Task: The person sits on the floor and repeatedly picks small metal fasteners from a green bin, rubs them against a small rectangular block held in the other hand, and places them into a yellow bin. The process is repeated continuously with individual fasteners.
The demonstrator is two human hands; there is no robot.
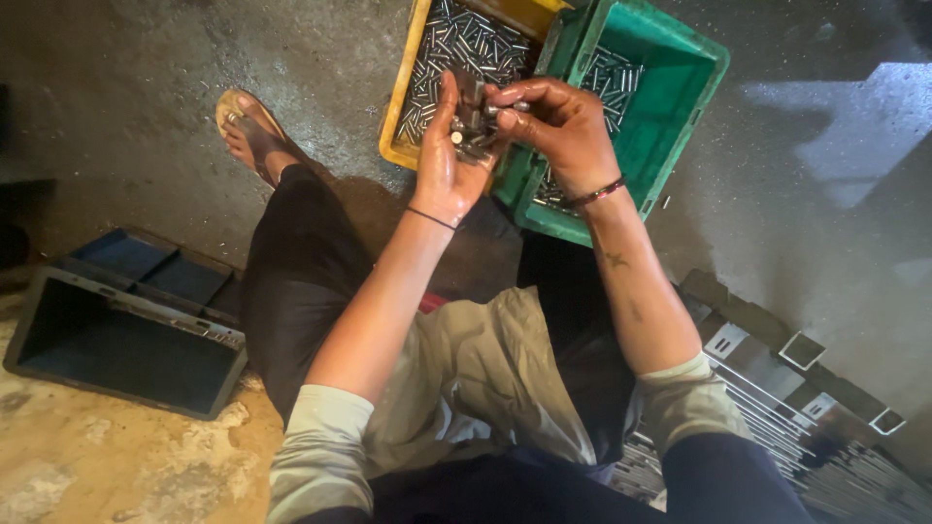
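My left hand [447, 160] is raised, palm toward me, and closed around a small dark metal part [471, 121] with short shiny pins on it. My right hand [553, 121] meets it from the right, with its fingertips pinched on a small metal pin [513, 107] at the part's top. Both hands hover over the gap between a yellow crate [398, 116] and a green crate [680, 107]. Each crate holds several small silver pins. I sit on the floor with my legs spread.
An open dark blue plastic bin [126, 330] lies on the floor at my left. A stack of grey metal channel pieces [796, 398] lies at my right. My sandalled left foot [252, 136] rests on the concrete floor near the yellow crate.
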